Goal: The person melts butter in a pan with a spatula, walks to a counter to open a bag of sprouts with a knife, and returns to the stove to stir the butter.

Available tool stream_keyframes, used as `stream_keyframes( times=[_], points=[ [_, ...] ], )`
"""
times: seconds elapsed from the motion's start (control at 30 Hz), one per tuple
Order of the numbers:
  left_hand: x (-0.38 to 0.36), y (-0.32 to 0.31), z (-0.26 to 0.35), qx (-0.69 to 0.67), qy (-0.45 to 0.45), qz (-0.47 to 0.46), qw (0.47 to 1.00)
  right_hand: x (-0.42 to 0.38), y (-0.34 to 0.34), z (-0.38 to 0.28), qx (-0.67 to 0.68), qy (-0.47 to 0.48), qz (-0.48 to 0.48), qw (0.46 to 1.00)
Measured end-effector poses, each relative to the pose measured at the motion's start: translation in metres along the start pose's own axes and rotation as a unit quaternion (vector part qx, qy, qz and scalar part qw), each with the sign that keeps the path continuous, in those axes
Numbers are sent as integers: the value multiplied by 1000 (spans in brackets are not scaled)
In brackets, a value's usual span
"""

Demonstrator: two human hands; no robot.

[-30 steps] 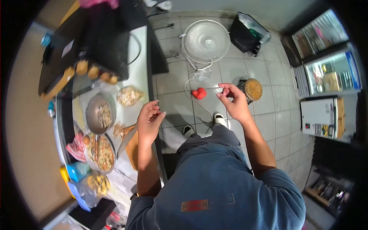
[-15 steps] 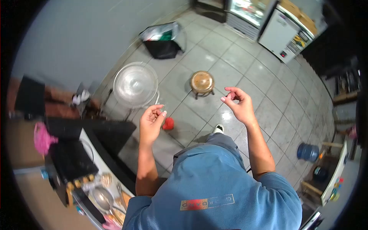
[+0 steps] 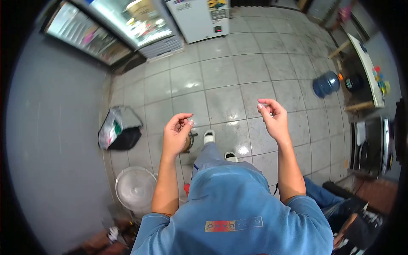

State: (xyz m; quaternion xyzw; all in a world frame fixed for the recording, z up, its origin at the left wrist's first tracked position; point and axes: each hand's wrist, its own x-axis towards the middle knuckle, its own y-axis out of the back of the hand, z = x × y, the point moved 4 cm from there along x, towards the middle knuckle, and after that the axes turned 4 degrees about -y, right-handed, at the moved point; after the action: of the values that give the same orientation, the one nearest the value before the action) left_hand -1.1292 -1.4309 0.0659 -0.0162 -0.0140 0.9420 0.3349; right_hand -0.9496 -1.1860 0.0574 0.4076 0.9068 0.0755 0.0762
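My left hand [image 3: 176,135] is raised in front of my body, its fingers loosely curled and a small gap between thumb and index finger. Nothing shows in it. Beneath it, partly hidden, is a small round stool [image 3: 187,143] on the floor. My right hand [image 3: 275,121] is held up at about the same height over the tiles, thumb and index finger slightly apart, the other fingers bent. I see no object in it, and it touches nothing.
On the left stand a black bag [image 3: 123,134] with a silvery lining and a large round metal basin [image 3: 135,188]. Lit display fridges [image 3: 159,44] and a white freezer [image 3: 197,21] line the far side. A blue water jug [image 3: 326,84] sits by a table [image 3: 366,70] at right.
My body has turned right and moved forward. The stool, bag and basin have shifted left and lower in view, and the cluttered counter has left it. Both hands keep nearly the same pose.
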Motion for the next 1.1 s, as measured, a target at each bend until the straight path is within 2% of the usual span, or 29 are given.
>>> stream_keyframes(
  times=[0.13, 0.2, 0.23, 0.27, 0.4, 0.53, 0.57, 0.73, 0.87, 1.1],
  points=[
    [95, -31, -12, -10, 20, -88, 996, 27, 33, 19, -8, 3, 100, 995],
    [138, -48, -9, 8, -44, -147, 988, 43, 38, 13, -6, 0, 136, 991],
    [156, -56, -6, 14, -45, -166, 985, 48, 43, 5, 0, -18, 171, 985],
    [172, -63, -2, 9, -43, -179, 983, 53, 48, 0, 5, -36, 206, 978],
    [232, -100, 1, 5, -24, -249, 968, 75, 49, -12, 25, -29, 231, 972],
    [268, -159, -1, 32, 7, -324, 946, 83, 74, -21, 26, -29, 303, 952],
    [275, -175, -8, 34, -9, -355, 934, 82, 83, -19, 44, -40, 320, 945],
    [285, -303, -23, 2, -10, -459, 888, 70, 157, 2, 32, -49, 414, 908],
    [278, -416, -28, 8, -4, -524, 852, 56, 238, 18, 17, -15, 463, 886],
    [261, -597, -7, -11, -10, -616, 787, 42, 375, 30, 20, -25, 555, 831]
  ],
)
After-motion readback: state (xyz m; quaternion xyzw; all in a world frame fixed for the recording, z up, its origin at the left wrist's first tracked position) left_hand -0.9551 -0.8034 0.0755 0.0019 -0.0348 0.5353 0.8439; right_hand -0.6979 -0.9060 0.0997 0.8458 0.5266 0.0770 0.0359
